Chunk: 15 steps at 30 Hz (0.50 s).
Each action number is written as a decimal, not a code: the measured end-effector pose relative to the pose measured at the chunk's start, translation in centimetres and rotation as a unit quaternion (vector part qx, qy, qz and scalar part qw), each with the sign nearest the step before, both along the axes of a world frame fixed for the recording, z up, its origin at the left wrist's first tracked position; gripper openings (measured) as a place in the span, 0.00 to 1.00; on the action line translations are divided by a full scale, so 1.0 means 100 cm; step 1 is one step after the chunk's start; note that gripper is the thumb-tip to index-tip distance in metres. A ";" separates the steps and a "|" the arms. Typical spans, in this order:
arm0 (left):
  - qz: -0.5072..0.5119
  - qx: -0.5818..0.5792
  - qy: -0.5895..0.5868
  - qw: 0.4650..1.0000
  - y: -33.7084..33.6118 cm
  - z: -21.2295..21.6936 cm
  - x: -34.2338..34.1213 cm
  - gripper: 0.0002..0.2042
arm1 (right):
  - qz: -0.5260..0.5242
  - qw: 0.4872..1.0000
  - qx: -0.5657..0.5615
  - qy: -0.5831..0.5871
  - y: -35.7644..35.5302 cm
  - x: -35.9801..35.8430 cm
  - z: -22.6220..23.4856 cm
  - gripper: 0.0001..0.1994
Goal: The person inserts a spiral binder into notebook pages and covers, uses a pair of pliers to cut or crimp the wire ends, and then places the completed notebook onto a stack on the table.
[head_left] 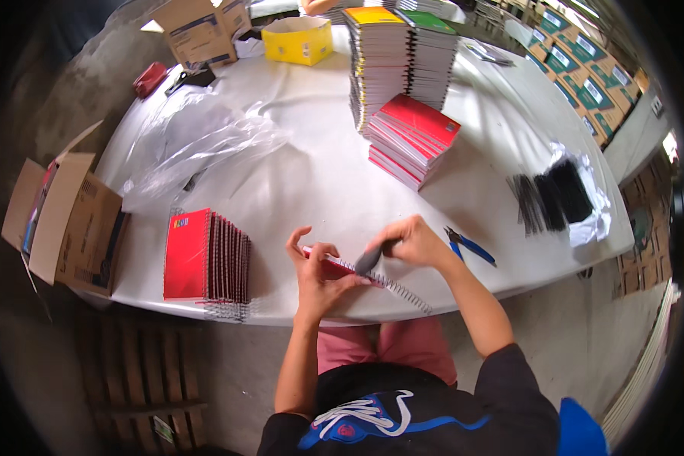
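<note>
My left hand (pixel 321 275) grips a red notebook (pixel 336 267) stood on edge near the front of the table, with its index finger raised. A light spiral coil (pixel 406 295) runs along the notebook's edge, and its loose end sticks out toward the lower right. My right hand (pixel 412 242) is closed on a dark grey flat piece (pixel 369 259), pressed against the coil and slightly blurred; its kind I cannot make out. Blue-handled cutting pliers (pixel 471 247) lie to the right of that hand. Left of my left hand stand several red spiral notebooks (pixel 188 257) in a row, coil ends protruding.
Unbound red notebooks (pixel 412 133) are piled before tall yellow-covered (pixel 378 61) and green-covered (pixel 432 57) stacks. Black coils (pixel 562 197) lie on white wrapping at the right. Clear plastic (pixel 205 144), a yellow box (pixel 298 42) and an open carton (pixel 83 228) occupy the left side.
</note>
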<state>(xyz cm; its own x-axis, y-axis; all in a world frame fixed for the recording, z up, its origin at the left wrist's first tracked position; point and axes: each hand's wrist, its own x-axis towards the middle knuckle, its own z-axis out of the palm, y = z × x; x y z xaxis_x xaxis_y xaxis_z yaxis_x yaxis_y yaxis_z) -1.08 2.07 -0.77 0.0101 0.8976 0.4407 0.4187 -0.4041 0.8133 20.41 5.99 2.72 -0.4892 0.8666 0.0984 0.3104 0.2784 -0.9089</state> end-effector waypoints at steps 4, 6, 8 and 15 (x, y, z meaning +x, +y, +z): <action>0.010 0.007 -0.045 0.999 0.001 -0.018 -0.007 0.34 | 0.086 0.980 0.001 0.179 -0.009 -0.017 0.022 0.18; -0.005 -0.007 -0.093 0.996 0.002 -0.018 -0.004 0.37 | 0.001 0.999 0.033 -0.015 0.001 -0.018 0.008 0.18; -0.018 -0.019 -0.124 0.992 0.003 -0.020 -0.001 0.44 | -0.074 0.989 0.091 -0.087 0.008 -0.012 0.006 0.17; -0.031 -0.078 -0.113 0.990 0.000 -0.019 -0.004 0.47 | -0.039 0.997 -0.049 0.048 0.006 -0.028 0.001 0.18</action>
<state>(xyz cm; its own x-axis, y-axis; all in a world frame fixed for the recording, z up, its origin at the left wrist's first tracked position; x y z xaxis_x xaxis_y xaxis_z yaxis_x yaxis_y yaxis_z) -1.52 2.03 -2.67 -0.0157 0.9555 0.2947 0.1965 -0.2860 0.9379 17.63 6.63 2.84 -0.4118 0.9096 0.0550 0.2379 0.1655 -0.9571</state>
